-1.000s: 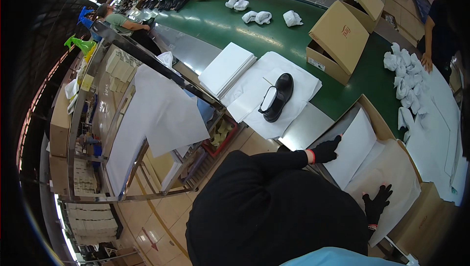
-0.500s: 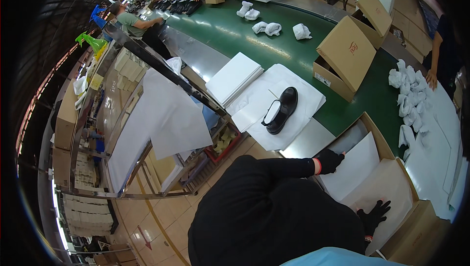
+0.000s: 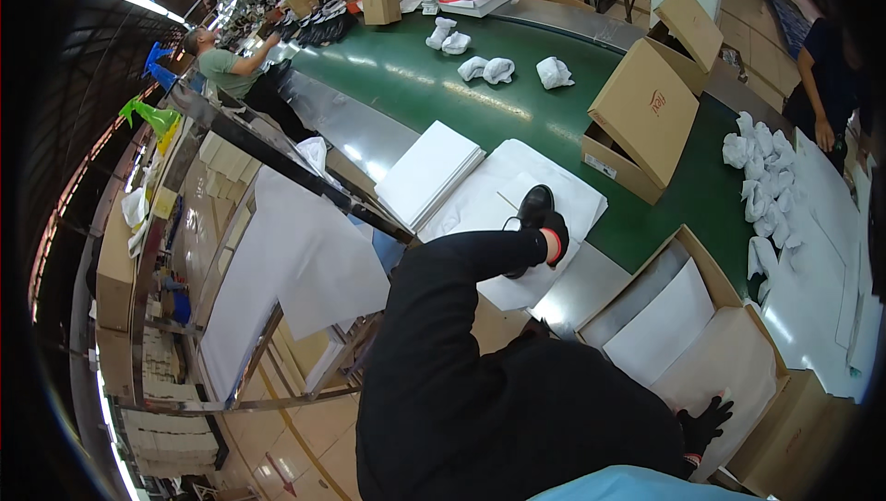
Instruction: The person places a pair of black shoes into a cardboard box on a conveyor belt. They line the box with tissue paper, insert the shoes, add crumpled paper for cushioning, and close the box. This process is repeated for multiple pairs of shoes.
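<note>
- While the right hand [image 3: 704, 424] rests on tan paper [image 3: 743, 353], the left hand [image 3: 558, 227] is over at the black shoe [image 3: 537, 198], which sits on white sheets [image 3: 517, 164] at the near edge of the counter [image 3: 388, 77].
- From here the left fingers seem to touch the shoe along its right side, with the toe showing beyond them; hand and sleeve cover much of the middle. How far those fingers are bent, and whether they grip it, I can't tell.
- The right fingers are spread wide, flat on the tan paper, with nothing grasped. They are well apart from the shoe.
- Both hands wear black gloves that leave some fingertips bare.
- Reddish lettering marks the lid [image 3: 651, 100] of the carton [image 3: 620, 169] on the counter's green top; a small pale label [image 3: 600, 165] is stuck on that carton's side, its print too small for me to read.
- The open box [image 3: 731, 278] near the right hand holds a white sheet [image 3: 672, 316] and the tan paper, lying side by side.
- Another carton, the far one [image 3: 678, 53], has its lid tilted up; its contents are hidden from me.
</note>
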A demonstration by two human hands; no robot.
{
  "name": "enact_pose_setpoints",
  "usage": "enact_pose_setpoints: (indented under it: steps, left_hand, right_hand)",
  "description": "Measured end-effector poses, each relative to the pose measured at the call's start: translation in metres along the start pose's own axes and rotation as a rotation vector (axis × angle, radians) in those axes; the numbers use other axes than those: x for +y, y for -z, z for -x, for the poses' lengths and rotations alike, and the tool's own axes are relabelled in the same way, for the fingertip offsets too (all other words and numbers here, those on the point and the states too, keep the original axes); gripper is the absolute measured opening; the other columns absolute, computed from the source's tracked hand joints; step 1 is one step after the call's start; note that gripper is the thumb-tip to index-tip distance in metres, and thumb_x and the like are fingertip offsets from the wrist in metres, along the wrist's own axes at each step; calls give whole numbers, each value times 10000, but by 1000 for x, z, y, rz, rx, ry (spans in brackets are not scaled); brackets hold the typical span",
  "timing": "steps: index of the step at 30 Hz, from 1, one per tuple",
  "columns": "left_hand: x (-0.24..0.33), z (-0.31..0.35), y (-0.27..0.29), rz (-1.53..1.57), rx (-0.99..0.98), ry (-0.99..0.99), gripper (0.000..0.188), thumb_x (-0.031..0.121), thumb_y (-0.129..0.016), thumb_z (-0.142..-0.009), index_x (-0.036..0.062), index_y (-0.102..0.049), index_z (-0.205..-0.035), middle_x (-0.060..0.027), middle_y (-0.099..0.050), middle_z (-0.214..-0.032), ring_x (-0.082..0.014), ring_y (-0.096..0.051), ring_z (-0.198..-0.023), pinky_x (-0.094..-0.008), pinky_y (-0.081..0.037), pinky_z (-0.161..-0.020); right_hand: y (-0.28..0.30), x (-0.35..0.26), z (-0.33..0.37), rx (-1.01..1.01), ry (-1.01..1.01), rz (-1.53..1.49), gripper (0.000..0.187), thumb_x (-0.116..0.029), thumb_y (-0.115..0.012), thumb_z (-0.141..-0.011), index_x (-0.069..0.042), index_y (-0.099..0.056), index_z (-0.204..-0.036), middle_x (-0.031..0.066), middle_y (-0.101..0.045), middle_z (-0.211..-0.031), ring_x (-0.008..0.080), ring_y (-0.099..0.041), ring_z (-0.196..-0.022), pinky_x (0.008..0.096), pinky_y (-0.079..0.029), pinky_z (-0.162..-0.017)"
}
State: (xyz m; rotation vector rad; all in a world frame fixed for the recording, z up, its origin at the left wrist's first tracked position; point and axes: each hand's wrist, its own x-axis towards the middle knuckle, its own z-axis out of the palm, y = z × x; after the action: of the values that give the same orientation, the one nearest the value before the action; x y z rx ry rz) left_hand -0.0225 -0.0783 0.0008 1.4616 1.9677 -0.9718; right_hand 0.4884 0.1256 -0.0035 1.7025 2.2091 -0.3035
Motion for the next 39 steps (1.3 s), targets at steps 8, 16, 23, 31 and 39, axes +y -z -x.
enact_pose_setpoints:
  steps: [8, 16, 23, 31, 39]
  left_hand:
    - [-5, 7, -48, 650, 413, 396, 655, 399, -554, -865, -11, -415, -1356, -208, -383, -1430, -410, -470, -1218, -493, -373, -1016]
    - [-66, 30, -42, 149, 99, 71, 858, 555, -743, -659, 133, -471, -1355, -201, -457, -1385, -317, -571, -1150, -457, -494, -853]
    - [-49, 94, 49, 1115, 272, -249, 1141, 686, -747, -590, 36, -321, -1426, -206, -535, -1301, -305, -540, -1186, -357, -417, -997]
    - [138, 36, 108, 968, 330, -703, 1111, 710, -652, -668, 44, -250, -1461, -267, -501, -1299, -381, -508, -1186, -382, -377, -998]
    - [200, -37, 78, 614, 490, -697, 974, 723, -567, -728, 36, -352, -1383, -239, -667, -868, -379, -659, -820, -471, -501, -726]
  right_hand:
    - [-3, 9, 4, -22, -31, -33, 1336, -422, -865, -474, -181, -59, -1513, 189, -7, -1561, 422, -20, -1428, 696, -150, -1041]
    - [-35, 41, -10, -8, 54, -189, 1365, -375, -890, -429, -163, -84, -1510, 197, -15, -1559, 444, -30, -1420, 705, -191, -1023]
    - [-55, 63, -16, 42, 283, -304, 1369, -343, -897, -408, -127, -109, -1505, 247, -41, -1543, 442, -39, -1418, 553, -184, -1119]
    - [-105, 103, -35, 145, 483, -323, 1283, -261, -897, -439, 1, -168, -1461, 249, -135, -1521, 384, -110, -1422, 461, -157, -1154]
    - [-85, 51, -26, 87, 405, -437, 1182, -377, -880, -507, 4, -265, -1442, 237, -243, -1495, 355, -165, -1418, 392, -192, -1150]
